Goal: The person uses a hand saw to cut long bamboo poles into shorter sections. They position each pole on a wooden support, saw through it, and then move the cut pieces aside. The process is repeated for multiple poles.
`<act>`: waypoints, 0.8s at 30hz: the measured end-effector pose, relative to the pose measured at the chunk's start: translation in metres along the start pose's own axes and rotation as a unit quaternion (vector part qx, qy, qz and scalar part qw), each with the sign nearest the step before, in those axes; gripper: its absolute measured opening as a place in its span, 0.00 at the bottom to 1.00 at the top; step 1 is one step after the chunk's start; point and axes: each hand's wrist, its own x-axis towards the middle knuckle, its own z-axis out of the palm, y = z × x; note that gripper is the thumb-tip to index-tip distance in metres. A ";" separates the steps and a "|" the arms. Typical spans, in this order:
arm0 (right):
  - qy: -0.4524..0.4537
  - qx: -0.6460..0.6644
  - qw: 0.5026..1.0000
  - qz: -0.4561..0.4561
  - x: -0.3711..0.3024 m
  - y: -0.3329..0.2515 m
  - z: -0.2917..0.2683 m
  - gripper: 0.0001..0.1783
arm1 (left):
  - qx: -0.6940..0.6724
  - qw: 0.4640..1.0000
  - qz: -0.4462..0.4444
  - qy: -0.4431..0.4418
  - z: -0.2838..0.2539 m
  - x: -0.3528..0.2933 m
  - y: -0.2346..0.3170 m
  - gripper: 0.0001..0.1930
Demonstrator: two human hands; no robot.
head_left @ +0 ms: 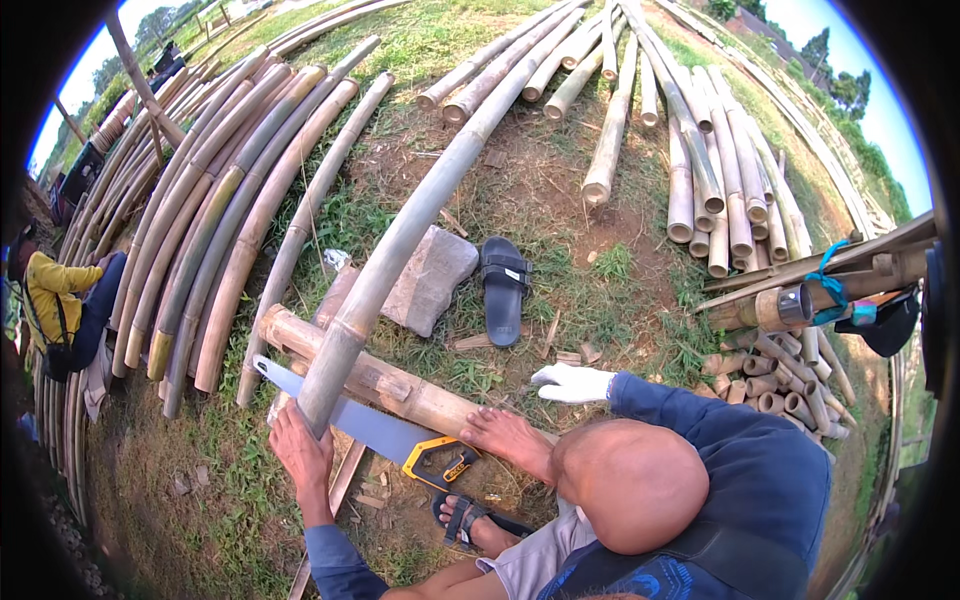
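My bare left hand (300, 447) is closed round the near end of a long bamboo pole (400, 240). The pole slants away to the far side and crosses over a thicker bamboo log (375, 375) on the ground. Under the pole's near end runs the blade of a hand saw (440, 462) with a yellow and black handle, which no hand touches. My right hand (572, 382), in a white glove, is held out beyond my bent knee, fingers stretched, with nothing seen in it. My bare foot (508, 440) presses on the thick log.
A flat stone (430, 280) and a black sandal (505, 290) lie beyond the log. Long bamboo poles (240, 230) are laid out at left, more poles (720, 170) at far right. Short cut pieces (780, 375) are piled at right. Another person (65, 300) sits at far left.
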 end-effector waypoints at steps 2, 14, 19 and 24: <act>0.023 -0.008 1.000 -0.004 0.002 0.006 -0.005 0.36 | 0.023 0.999 -0.016 0.019 -0.017 -0.054 -0.044 0.45; 0.142 -0.158 0.977 0.031 0.080 -0.070 0.170 0.40 | 0.417 0.836 -0.323 0.150 -0.149 -0.413 -0.319 0.32; 0.165 -0.197 0.966 0.032 0.084 -0.080 0.169 0.38 | -0.002 0.954 -0.275 0.118 -0.135 -0.194 -0.155 0.33; 0.175 -0.092 0.980 0.006 0.062 -0.078 0.142 0.34 | -0.046 0.998 0.007 -0.050 -0.019 -0.058 -0.021 0.56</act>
